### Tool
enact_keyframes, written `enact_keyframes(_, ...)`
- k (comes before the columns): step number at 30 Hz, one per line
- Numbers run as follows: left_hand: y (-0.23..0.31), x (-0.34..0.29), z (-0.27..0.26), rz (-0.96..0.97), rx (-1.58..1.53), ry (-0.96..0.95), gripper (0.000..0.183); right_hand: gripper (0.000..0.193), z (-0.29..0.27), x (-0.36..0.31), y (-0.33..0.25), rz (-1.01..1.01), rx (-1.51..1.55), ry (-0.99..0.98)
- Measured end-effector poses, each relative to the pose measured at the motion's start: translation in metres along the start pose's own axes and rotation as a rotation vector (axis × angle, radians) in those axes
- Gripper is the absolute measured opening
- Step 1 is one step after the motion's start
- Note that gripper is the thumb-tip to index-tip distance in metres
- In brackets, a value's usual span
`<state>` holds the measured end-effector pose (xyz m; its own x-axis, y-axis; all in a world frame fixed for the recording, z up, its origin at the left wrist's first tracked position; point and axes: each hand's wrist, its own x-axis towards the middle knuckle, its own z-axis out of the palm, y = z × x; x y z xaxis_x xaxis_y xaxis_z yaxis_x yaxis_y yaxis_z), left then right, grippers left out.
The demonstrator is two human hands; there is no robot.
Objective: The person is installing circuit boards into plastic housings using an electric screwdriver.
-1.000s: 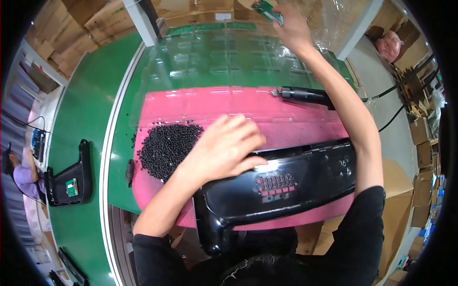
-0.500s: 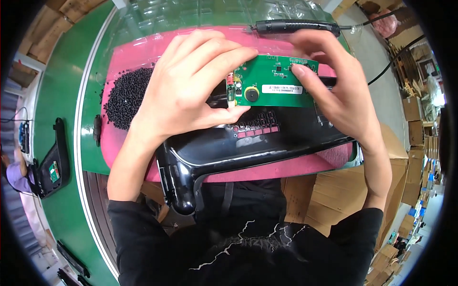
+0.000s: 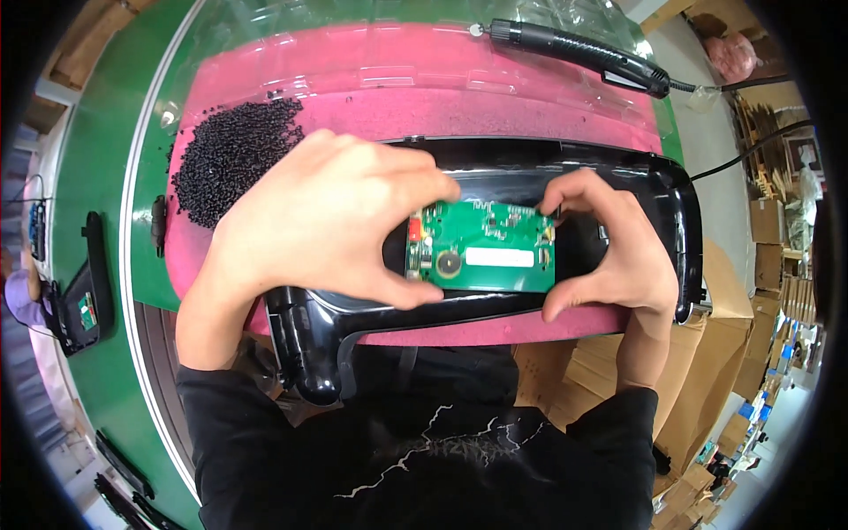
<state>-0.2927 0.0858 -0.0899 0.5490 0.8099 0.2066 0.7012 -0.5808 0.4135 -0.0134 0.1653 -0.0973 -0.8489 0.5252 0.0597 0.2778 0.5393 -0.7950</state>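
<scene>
A green circuit board (image 3: 495,234) with a white label, a round black part and small components faces up over the middle of a glossy black plastic housing (image 3: 406,309). My left hand (image 3: 327,216) grips the board's left end, thumb on the near edge and fingers on the far edge. At the other end my right hand (image 3: 623,252) spans the board's right corners, index fingertip at the far one and thumb by the near one. The board covers the housing's row of cut-outs. Whether it rests fully on the housing I cannot tell.
Small black screws or pellets (image 3: 234,159) lie heaped on the pink mat (image 3: 424,115) at left. A black electric screwdriver (image 3: 574,53) with a cable lies at the far right, on clear plastic trays (image 3: 336,75). Far left, another person (image 3: 31,296) is near a similar housing (image 3: 93,283).
The board has come nearer to me and down onto or just above the housing, covering the cut-outs. My right hand has shifted from the board's face to its right end.
</scene>
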Motion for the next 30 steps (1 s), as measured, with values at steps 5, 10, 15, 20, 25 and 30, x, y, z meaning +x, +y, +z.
enact_keyframes(5, 0.003, 0.001, 0.006, -0.123, 0.072, -0.095, 0.058, 0.061, 0.009, 0.002, 0.007, 0.010, -0.163, 0.038)
enact_keyframes(10, 0.007, 0.004, 0.009, -0.220, 0.106, -0.179, 0.064, 0.054, 0.016, 0.008, 0.005, 0.038, -0.151, 0.108)
enact_keyframes(15, 0.013, 0.006, 0.011, -0.266, 0.141, -0.186, 0.063, 0.052, 0.016, 0.008, 0.004, 0.063, -0.158, 0.103)
enact_keyframes(20, 0.010, 0.002, 0.014, -0.261, 0.154, -0.202, 0.064, 0.055, 0.025, 0.008, 0.004, 0.081, -0.170, 0.129)
enact_keyframes(25, 0.005, -0.003, 0.014, -0.247, 0.158, -0.183, 0.064, 0.053, 0.028, 0.013, 0.001, 0.104, -0.184, 0.091)
enact_keyframes(30, 0.000, -0.006, 0.012, -0.222, 0.137, -0.187, 0.061, 0.053, 0.030, 0.017, -0.001, 0.110, -0.185, 0.095)
